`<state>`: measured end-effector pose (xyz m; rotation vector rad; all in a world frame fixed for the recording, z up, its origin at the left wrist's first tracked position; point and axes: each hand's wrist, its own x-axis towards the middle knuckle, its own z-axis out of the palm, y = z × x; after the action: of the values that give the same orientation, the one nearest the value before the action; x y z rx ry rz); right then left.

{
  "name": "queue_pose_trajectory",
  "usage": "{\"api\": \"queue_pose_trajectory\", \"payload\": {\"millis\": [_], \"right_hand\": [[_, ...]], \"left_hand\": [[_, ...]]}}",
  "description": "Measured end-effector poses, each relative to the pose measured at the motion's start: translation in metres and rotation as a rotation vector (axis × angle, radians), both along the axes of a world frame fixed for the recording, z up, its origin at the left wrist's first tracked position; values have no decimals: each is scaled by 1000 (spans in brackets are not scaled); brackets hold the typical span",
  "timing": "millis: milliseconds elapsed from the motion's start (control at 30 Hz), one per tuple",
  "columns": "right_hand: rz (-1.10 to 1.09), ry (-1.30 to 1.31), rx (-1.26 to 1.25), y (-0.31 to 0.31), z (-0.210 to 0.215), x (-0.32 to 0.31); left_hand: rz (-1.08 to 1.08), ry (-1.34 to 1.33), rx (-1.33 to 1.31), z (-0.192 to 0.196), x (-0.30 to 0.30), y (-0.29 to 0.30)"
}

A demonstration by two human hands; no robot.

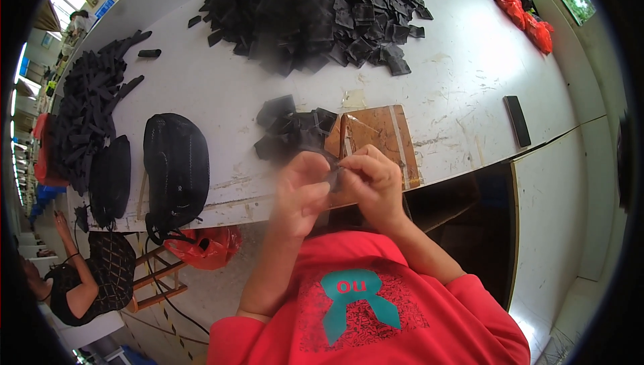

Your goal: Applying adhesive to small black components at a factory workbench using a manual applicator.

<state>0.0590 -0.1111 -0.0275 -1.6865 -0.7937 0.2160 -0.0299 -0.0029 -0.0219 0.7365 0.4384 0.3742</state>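
Note:
My left hand (302, 187) and my right hand (373, 180) are close together over the front edge of the table. Between their fingertips is a small black fabric-like piece (335, 176), mostly covered by the fingers. Both hands are closed in a pinch, and the left is slightly blurred. Just beyond them lies a small heap of flat black pieces (290, 127). To its right, partly under the heap, is a brown board (382, 138) with strips of tape across it.
A large pile of black squares (362, 13) covers the table's (463, 90) far middle. At left are a heap of black strips (87, 97) and two black pouches (176, 170). A black bar (516, 121) lies right; red bags (520, 16) sit far right. Someone (84, 278) sits at lower left.

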Motion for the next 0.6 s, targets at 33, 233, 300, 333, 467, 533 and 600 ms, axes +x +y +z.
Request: {"api": "queue_pose_trajectory", "payload": {"millis": [33,233,300,333,467,533,600], "right_hand": [[0,-2,-2,-2,4,3],[491,1409,493,-1,6,7],[415,1239,340,-3,26,16],[402,963,185,-2,38,23],[426,499,44,12,87,43],[382,506,5,24,88,48],[448,667,47,22,45,62]], "left_hand": [[-106,-26,-26,-1,-1,2],[363,144,695,14,14,-25],[259,122,641,13,16,-12],[87,-43,265,18,15,2],[-412,-550,-511,60,31,22],[-227,-374,-376,63,32,22],[-162,-165,-221,44,39,24]]}}
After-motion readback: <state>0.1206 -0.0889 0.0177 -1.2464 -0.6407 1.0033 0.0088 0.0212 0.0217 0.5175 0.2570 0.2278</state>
